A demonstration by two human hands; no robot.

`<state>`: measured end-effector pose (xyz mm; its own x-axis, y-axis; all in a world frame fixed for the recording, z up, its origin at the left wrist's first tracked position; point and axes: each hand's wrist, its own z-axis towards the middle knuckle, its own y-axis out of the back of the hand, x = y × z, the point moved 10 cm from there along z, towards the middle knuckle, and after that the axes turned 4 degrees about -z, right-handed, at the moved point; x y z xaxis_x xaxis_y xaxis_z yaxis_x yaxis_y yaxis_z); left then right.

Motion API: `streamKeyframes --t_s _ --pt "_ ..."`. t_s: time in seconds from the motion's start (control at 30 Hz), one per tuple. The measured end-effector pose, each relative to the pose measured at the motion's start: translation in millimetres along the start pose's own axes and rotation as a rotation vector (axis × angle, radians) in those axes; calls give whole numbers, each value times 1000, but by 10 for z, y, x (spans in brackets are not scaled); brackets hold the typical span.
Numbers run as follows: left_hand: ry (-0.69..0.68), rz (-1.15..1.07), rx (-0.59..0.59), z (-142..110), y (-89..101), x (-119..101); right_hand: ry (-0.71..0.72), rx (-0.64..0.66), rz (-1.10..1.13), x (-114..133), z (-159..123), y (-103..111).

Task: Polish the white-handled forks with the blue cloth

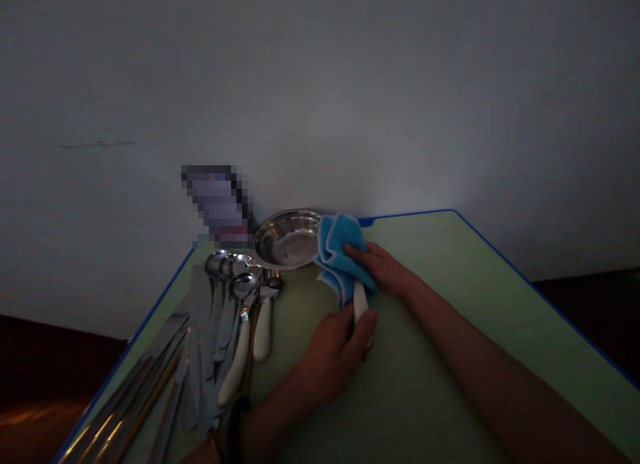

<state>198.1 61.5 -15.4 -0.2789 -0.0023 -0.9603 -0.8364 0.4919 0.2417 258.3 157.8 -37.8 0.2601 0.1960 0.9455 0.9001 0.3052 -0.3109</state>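
Observation:
My left hand [336, 354] is closed round the white handle of a utensil [361, 307], whose upper part is hidden inside a folded blue cloth [340, 251]. My right hand [383, 267] grips that cloth and presses it round the utensil. Both hands are over the pale green mat [450, 331], just in front of a shiny steel bowl [287, 239].
A row of spoons and ladles with white handles [240, 317] lies left of my hands. Further left lie several long metal utensils [145, 397]. A blurred-out object [220, 204] leans on the grey wall behind them. The mat has a blue edge [500, 254].

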Motion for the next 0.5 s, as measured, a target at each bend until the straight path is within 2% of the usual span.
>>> streamKeyframes --t_s 0.1,0.37,0.5 --pt "3 -31 -2 -5 -4 -10 -32 -9 -34 -19 -4 8" --pt "59 -126 -146 20 140 49 -50 82 153 -35 -23 -11" --pt "40 -35 -114 35 126 45 -10 71 150 -4 -21 -34"
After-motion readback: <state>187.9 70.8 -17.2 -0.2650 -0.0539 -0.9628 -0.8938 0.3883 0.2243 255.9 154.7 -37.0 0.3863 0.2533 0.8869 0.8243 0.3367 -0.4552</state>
